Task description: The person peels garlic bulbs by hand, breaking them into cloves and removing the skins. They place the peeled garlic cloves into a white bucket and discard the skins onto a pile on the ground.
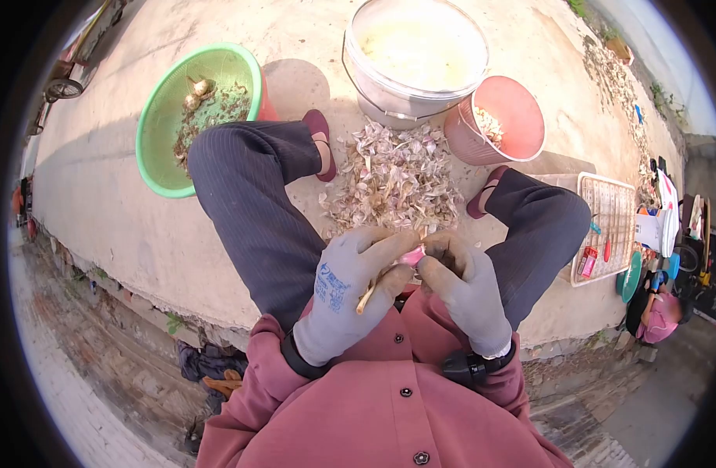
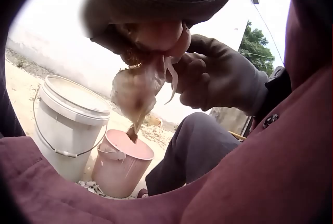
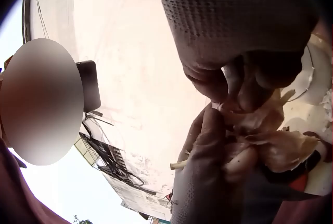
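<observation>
Garlic point(image 1: 412, 256), pink skin showing, between the fingertips of both gloved hands, above the person's lap. Its stalk point(image 1: 365, 300) slants near and left beneath the left hand point(image 1: 338, 288), which grasps the garlic; the right hand point(image 1: 467, 290) pinches it from the right. Neither hand is clearly nearer. Beyond: loose skins point(image 1: 397, 175) on the ground; farther, a white bucket point(image 1: 404, 109), with a pink bucket point(image 1: 521, 121) at its right; far left, a green basket point(image 1: 151, 140).

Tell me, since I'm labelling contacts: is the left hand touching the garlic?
Touching. The head view shows the left hand with its fingers curled round the garlic.
</observation>
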Action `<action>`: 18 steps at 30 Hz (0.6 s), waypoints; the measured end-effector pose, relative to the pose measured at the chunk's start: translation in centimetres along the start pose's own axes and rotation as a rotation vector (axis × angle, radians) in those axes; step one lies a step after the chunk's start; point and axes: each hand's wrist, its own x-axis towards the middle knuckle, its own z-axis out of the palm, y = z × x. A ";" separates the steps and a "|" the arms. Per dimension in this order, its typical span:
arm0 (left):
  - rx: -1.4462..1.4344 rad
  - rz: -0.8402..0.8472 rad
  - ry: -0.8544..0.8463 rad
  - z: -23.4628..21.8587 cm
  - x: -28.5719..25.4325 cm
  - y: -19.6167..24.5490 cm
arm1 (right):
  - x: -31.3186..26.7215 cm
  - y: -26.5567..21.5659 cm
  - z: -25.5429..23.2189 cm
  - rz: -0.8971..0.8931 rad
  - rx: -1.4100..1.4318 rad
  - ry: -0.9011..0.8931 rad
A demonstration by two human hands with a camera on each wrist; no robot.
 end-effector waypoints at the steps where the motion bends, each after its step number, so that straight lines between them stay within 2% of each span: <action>1: -0.001 0.001 -0.003 -0.1 0.0 -0.1 | 0.0 0.1 -0.4 0.039 -0.155 -0.119; 8: -0.042 0.047 -0.098 -0.6 0.2 -0.4 | -0.5 -1.2 -0.1 0.156 0.004 -0.179; 10: -0.077 0.060 -0.100 -0.7 0.2 -0.7 | -0.5 -1.2 -0.4 0.230 0.087 -0.254; 12: -0.045 0.144 -0.100 -0.8 0.2 -0.9 | -0.5 -1.5 -0.5 0.258 0.080 -0.262; 18: -0.137 0.077 -0.175 -0.8 -0.2 -0.8 | -0.7 -0.7 -0.3 0.297 0.127 -0.264</action>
